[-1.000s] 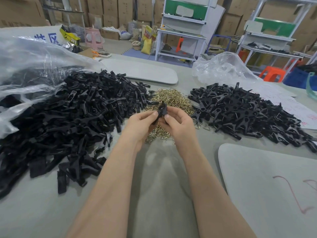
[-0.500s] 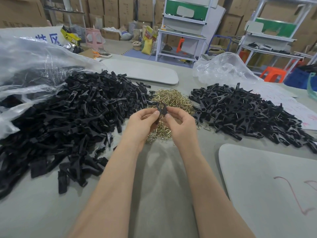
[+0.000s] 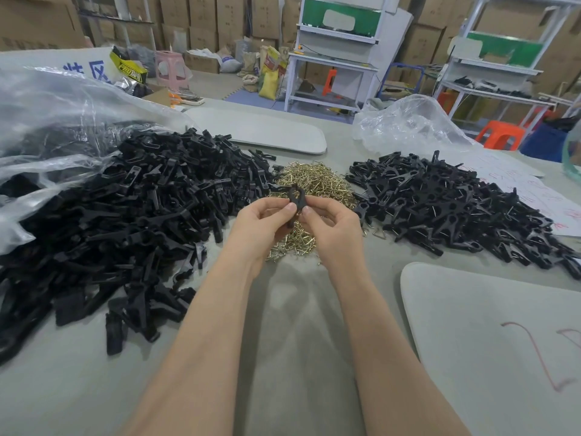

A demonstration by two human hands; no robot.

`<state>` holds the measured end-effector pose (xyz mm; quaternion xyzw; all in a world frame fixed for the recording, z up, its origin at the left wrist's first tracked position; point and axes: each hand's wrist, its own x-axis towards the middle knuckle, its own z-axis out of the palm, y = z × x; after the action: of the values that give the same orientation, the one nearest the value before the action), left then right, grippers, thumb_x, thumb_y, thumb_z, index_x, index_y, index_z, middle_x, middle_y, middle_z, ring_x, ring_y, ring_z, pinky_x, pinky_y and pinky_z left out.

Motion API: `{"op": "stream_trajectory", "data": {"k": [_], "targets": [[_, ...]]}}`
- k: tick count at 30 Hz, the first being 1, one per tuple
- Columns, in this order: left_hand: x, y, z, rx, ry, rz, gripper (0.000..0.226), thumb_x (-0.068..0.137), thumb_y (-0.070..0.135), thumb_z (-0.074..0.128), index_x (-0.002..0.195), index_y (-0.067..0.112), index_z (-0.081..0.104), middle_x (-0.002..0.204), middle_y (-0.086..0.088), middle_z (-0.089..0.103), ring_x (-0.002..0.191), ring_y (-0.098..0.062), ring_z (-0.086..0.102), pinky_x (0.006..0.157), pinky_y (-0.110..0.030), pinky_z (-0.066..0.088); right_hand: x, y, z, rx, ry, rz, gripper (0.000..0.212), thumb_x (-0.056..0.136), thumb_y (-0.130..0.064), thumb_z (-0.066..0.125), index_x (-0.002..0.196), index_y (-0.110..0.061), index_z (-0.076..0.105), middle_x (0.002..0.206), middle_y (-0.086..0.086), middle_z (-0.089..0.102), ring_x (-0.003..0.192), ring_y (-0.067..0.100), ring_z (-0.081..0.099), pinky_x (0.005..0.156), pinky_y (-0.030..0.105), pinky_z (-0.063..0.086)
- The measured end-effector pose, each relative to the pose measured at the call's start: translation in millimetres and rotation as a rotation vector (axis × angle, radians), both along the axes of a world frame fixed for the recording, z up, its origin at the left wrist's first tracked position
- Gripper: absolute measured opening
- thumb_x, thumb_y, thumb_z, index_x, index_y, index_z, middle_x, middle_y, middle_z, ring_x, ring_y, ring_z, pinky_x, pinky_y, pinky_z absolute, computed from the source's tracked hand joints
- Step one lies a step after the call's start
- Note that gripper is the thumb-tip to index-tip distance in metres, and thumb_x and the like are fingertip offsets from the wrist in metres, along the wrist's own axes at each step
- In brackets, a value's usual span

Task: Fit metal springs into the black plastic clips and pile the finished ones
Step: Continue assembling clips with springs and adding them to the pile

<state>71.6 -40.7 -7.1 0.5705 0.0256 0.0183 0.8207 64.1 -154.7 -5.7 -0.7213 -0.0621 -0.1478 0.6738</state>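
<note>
Grey table (image 3: 63, 398); big heap of bare black clips (image 3: 125, 221) on the left, smaller pile of finished clips (image 3: 456, 209) on the right (wire shows in those), brass springs (image 3: 317, 180) far-centre between them. The left hand (image 3: 261, 225) and right hand (image 3: 333, 228) each pinch one clip (image 3: 296, 196) between thumb and forefinger, above the springs. Step looks like seating a spring; can't tell if it's in. Next: press home, drop on the right pile.

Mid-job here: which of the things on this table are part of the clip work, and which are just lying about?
In the job: clip pinched between left hand and right hand; brass spring heap; left pile of black parts; right pile of sprung clips.
Lying about: clear plastic bag; crumpled bag; grey board; scribbled paper.
</note>
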Motion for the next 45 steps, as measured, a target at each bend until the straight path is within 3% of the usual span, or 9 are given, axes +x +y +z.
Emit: {"op": "stream_trajectory", "data": {"k": [4,16,26,32,34,37,39,41,45], "targets": [[-1,1,1,-0.063,0.036,-0.035,0.008,0.088,0.005,0.063,0.086,0.013,0.062,0.076,-0.001,0.065,0.072,-0.012,0.060,0.067,-0.022,0.049,0,-1,2,-0.007,-0.016,0.000,0.022,0.089,-0.001,0.059,0.091,-0.022,0.066,0.088,0.002,0.071,0.087,0.018,0.069,0.086,0.035,0.056],[-4,1,2,0.018,-0.009,-0.046,0.012,0.087,0.006,0.064,0.081,0.016,0.064,0.061,0.008,0.066,0.062,-0.006,0.061,0.069,-0.021,0.050,2,-4,4,-0.010,0.014,-0.033,0.024,0.089,-0.006,0.060,0.090,-0.028,0.069,0.068,-0.014,0.068,0.065,0.003,0.059,0.068,0.026,0.054],[-6,-1,7,-0.033,-0.026,-0.059,0.011,0.089,0.017,0.064,0.099,0.012,0.062,0.074,0.004,0.067,0.067,-0.005,0.063,0.064,-0.019,0.054,1,-9,15,0.418,0.251,0.185,0.022,0.092,0.001,0.052,0.080,-0.004,0.069,0.065,0.004,0.065,0.057,0.011,0.053,0.050,0.017,0.044],[-6,0,9,-0.075,-0.053,-0.095,0.004,0.089,0.011,0.062,0.088,0.008,0.063,0.070,0.002,0.068,0.065,-0.005,0.063,0.071,-0.018,0.053,0,-9,15,0.498,0.359,0.195,0.005,0.092,-0.004,0.057,0.090,-0.003,0.061,0.068,0.006,0.066,0.052,0.008,0.058,0.052,0.016,0.050],[-4,3,9,-0.222,0.006,-0.030,0.004,0.088,0.011,0.063,0.086,0.008,0.063,0.072,0.000,0.066,0.068,-0.006,0.063,0.070,-0.017,0.053,1,-8,10,0.301,0.302,0.060,0.007,0.092,-0.014,0.061,0.094,-0.008,0.058,0.074,0.003,0.068,0.062,0.009,0.063,0.059,0.017,0.052],[0,13,9,-0.588,0.129,0.091,0.010,0.088,0.010,0.063,0.090,0.001,0.062,0.078,-0.007,0.066,0.070,-0.009,0.066,0.065,-0.016,0.056,2,-11,-3,-0.543,0.148,-0.133,0.030,0.088,-0.035,0.064,0.110,-0.016,0.058,0.100,-0.006,0.061,0.093,0.009,0.059,0.080,0.023,0.048],[1,17,8,-0.766,0.165,0.154,0.011,0.088,0.009,0.063,0.089,-0.003,0.061,0.077,-0.009,0.063,0.069,-0.011,0.066,0.062,-0.018,0.057,4,-6,-11,-0.901,0.195,-0.109,0.045,0.086,-0.040,0.064,0.125,-0.019,0.055,0.120,0.000,0.052,0.114,0.018,0.048,0.099,0.035,0.041],[0,18,9,-0.847,0.181,0.187,0.008,0.087,0.005,0.064,0.086,-0.002,0.061,0.080,-0.012,0.061,0.073,-0.013,0.064,0.066,-0.022,0.059,5,2,-20,-0.987,0.187,-0.092,0.043,0.088,-0.033,0.063,0.127,-0.017,0.056,0.125,0.005,0.047,0.118,0.023,0.044,0.103,0.036,0.035],[0,16,10,-0.881,0.220,0.159,0.002,0.086,-0.004,0.062,0.087,-0.005,0.061,0.093,-0.017,0.060,0.093,-0.020,0.063,0.071,-0.025,0.059,5,4,-20,-0.824,0.007,-0.131,0.021,0.094,-0.023,0.056,0.104,-0.010,0.069,0.100,0.007,0.062,0.093,0.019,0.054,0.081,0.031,0.038]]}}
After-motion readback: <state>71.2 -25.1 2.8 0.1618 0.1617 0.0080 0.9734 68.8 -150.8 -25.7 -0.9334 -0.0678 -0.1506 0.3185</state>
